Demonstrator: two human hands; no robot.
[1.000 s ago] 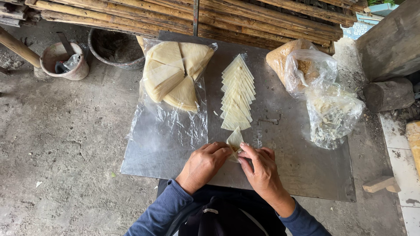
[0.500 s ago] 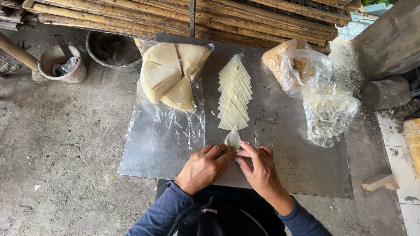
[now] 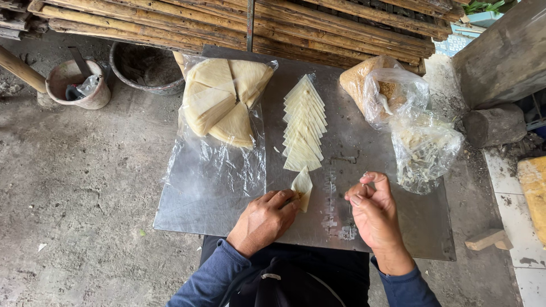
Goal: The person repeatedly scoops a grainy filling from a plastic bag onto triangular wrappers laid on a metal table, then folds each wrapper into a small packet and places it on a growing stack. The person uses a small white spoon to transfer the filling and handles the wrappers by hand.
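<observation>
- Far left: a small bucket (image 3: pixel 78 84) and a dark basin (image 3: pixel 147 67) stand on the concrete floor, beside stacked bamboo poles (image 3: pixel 227 20).
- A metal sheet (image 3: pixel 216 187) serves as the work surface; clear plastic (image 3: pixel 219 165) lies over its left part, carrying a pile of wedge-shaped pastry sheets (image 3: pixel 223 101).
- Centre: a row of cut triangular wrappers (image 3: pixel 305 122), overlapping, runs toward the person.
- Left hand (image 3: pixel 263 222): fingers pinched on a folded wrapper (image 3: pixel 302 187), which stands just below the row's near end.
- Right hand (image 3: pixel 372 213): raised just off the sheet, fingertips drawn together; whether they grip anything cannot be told from here.
- Right: two plastic bags (image 3: pixel 424 148) of filling, touching each other.
</observation>
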